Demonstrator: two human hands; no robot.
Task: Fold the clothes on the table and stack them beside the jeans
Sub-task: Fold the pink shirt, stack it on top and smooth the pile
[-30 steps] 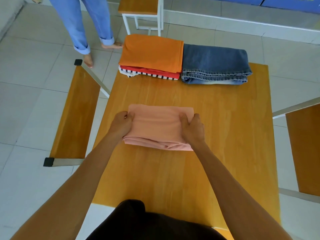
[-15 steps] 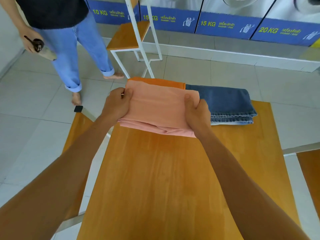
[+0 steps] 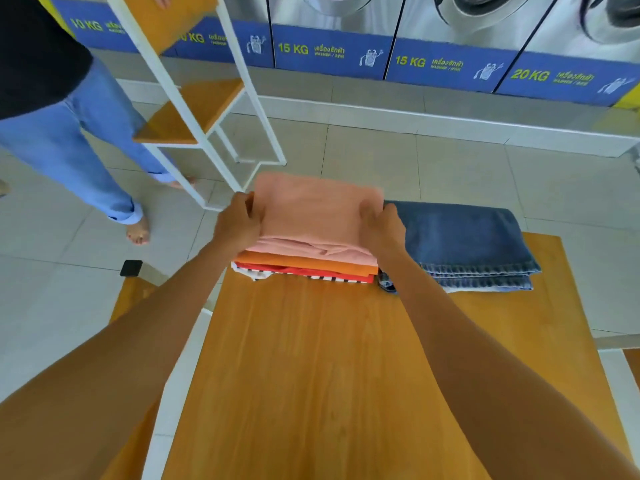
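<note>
A folded peach garment (image 3: 313, 216) lies on top of the stack at the far end of the wooden table (image 3: 329, 358). Under it I see a folded orange garment (image 3: 311, 265), a red one (image 3: 322, 273) and a striped one (image 3: 254, 273). My left hand (image 3: 237, 223) grips the peach garment's left edge. My right hand (image 3: 382, 230) grips its right edge. Folded blue jeans (image 3: 460, 240) lie right beside the stack, touching it on the right.
Wooden benches stand left (image 3: 131, 299) and right (image 3: 630, 362) of the table. Beyond the stack stands a white-framed chair (image 3: 194, 112), and a person in light jeans (image 3: 69, 140) is barefoot at the far left. Washing machines (image 3: 450, 36) line the back wall.
Both hands lifted the folded peach garment from the table's middle, carried it away from me and set it onto the orange garment on the stack. The camera tilted up.
</note>
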